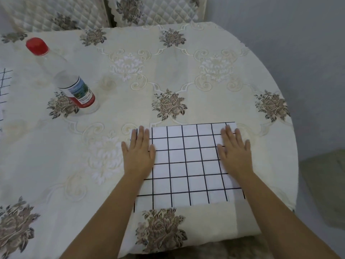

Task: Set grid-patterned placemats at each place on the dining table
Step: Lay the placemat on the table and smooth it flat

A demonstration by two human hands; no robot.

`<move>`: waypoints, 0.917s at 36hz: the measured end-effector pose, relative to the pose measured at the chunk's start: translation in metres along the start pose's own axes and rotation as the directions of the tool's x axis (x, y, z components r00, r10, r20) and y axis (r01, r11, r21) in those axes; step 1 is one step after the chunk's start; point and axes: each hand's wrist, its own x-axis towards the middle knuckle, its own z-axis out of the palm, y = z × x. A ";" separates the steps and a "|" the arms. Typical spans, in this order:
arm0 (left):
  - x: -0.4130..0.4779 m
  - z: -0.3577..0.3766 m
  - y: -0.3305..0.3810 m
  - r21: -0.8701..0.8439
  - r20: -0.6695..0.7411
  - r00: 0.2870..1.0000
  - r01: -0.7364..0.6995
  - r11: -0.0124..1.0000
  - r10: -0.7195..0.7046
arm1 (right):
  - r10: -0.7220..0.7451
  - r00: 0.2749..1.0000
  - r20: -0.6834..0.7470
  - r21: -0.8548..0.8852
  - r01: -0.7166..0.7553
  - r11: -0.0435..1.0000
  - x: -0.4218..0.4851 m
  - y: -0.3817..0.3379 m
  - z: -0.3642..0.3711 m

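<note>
The grid-patterned placemat, white with thin black lines, is lying flat on the desk at the place nearest the person, toward the desk's right-hand side. Its near edge is sitting just short of the desk's rim, where the cloth is dropping over the side.

The left hand is pressing palm-down on the mat's left edge, fingers straight and close together, gripping nothing. Its outer part is overlapping onto the cloth beside the mat. The right hand is resting the same way on the mat's right portion, flat, fingers extended and slightly spread, holding nothing. Both forearms are reaching in from the near side of the desk.

The desk is round-edged and is wearing a cream embroidered tablecloth with brown rose motifs. One such motif is showing just below the mat's near edge.

Well apart from the mat, toward the far left, a clear bottle with a red cap and a printed label is appearing to stand on the cloth. At the extreme left edge of the view, a second grid-patterned placemat is lying on the desk, only a strip of it showing.

Beyond the far side, two chairs in quilted cream covers are standing against the desk.
</note>
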 end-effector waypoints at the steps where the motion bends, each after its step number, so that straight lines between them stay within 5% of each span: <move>1: 0.000 -0.001 -0.002 0.004 -0.003 1.000 -0.006 1.000 0.006 | 0.011 1.000 0.015 0.007 -0.011 1.000 0.001 0.004 -0.002; 5: 0.001 -0.005 0.012 0.001 -0.049 0.998 -0.040 0.999 0.040 | 0.029 1.000 0.000 0.010 -0.029 1.000 0.008 -0.007 -0.005; 11: 0.004 -0.002 0.061 -0.018 0.022 0.964 -0.263 0.965 0.264 | -0.243 0.969 -0.043 -0.076 0.239 0.968 0.015 -0.077 0.004; 20: 0.020 0.008 0.058 0.003 0.049 0.971 -0.235 0.972 0.234 | -0.281 0.959 -0.044 -0.044 0.279 0.959 0.032 -0.087 0.022; 33: 0.012 -0.009 -0.015 -0.034 -0.010 0.994 0.110 0.993 -0.111 | 0.071 0.997 0.005 -0.013 -0.071 0.997 0.030 0.016 -0.003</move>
